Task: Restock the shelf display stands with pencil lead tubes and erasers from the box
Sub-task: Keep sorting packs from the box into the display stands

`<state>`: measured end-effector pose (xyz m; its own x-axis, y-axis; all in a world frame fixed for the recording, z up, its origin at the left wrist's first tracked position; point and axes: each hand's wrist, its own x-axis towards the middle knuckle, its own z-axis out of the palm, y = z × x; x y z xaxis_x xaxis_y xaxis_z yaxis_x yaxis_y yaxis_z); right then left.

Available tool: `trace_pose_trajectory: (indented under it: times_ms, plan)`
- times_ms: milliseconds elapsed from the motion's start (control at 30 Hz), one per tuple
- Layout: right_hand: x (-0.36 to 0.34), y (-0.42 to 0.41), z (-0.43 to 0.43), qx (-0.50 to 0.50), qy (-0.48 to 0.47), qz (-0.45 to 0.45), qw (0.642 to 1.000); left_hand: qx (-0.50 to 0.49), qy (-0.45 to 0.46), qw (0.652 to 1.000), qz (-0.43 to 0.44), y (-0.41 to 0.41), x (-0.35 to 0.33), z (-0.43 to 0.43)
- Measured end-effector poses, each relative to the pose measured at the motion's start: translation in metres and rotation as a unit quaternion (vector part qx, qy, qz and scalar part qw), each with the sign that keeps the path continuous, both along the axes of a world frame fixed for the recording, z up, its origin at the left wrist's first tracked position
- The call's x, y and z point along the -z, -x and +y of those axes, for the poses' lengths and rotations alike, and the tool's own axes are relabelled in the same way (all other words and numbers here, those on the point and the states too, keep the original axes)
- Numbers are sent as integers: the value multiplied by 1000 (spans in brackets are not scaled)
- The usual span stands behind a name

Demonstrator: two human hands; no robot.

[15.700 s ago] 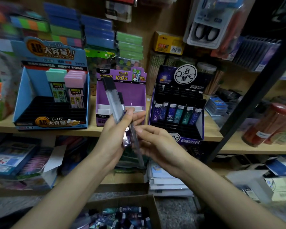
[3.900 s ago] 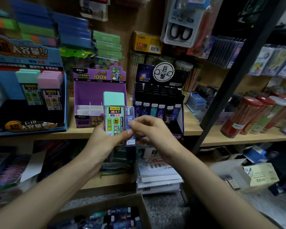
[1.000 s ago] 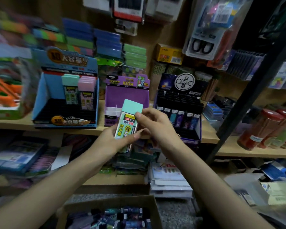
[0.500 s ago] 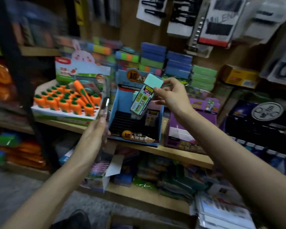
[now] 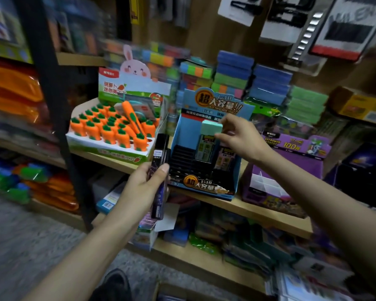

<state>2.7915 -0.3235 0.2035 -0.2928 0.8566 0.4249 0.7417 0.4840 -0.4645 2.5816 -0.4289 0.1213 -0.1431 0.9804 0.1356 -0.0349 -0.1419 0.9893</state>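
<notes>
Wooden shelf (image 5: 269, 216) runs from centre left down to lower right of frame, with motion blur at the edges. Left of centre on it: white carrot tray (image 5: 117, 152), rabbit header card, rows of orange carrot-shaped pieces standing in it. Centre: blue display stand (image 5: 183, 131), orange-and-white lettered header, black slotted rows inside, most front slots bare. Right of centre, just beside the blue stand: purple display stand (image 5: 291, 144) with white dividers. Right hand (image 5: 241, 140) reaches in from the lower right, thumb and fingertips pinching the top of a mint-topped pack (image 5: 211, 129). The pack is upright at the back of the blue stand, lower end down among the rear slots; cannot tell if it is fully seated. A second labelled pack (image 5: 225, 158) stands just to its right, top hidden behind the hand. Left hand (image 5: 141, 187), lower centre, is curled around slim dark lead tubes (image 5: 161, 146). They are held upright just in front of the blue stand's left corner, white label near the top; count unclear.
</notes>
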Motion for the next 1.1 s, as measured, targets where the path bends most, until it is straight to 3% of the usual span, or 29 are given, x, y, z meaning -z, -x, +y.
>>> trace_pose_trajectory:
  times_ms: [233,367,433,567,667,833,900,1000,1100]
  plan:
    - [0,4,4,15,-21,-53,998,17,-7,1000,-6,-10,0,4]
    - [3,7,4,-8,-12,-22,1000,11,-9,1000,-12,-11,-3,4]
    - [8,7,5,-3,-27,-55,998,12,-11,1000,-12,-13,-3,5]
    - [16,-2,9,34,-147,-169,974,17,-23,1000,-10,-18,-2,5]
    - [12,-5,11,23,-133,-180,974,24,-31,999,-9,-21,-5,5]
    - [-3,-3,-12,5,-83,-94,992,28,-24,999,-14,-26,-9,2]
    - [-1,3,-37,-8,-13,12,1000,38,-21,999,-17,-30,-11,-1]
    - [11,17,-77,-64,216,216,950,67,-25,997,-21,-40,-13,-5]
    - [22,22,-101,-90,251,262,928,86,-35,996,-13,-48,-15,-9]
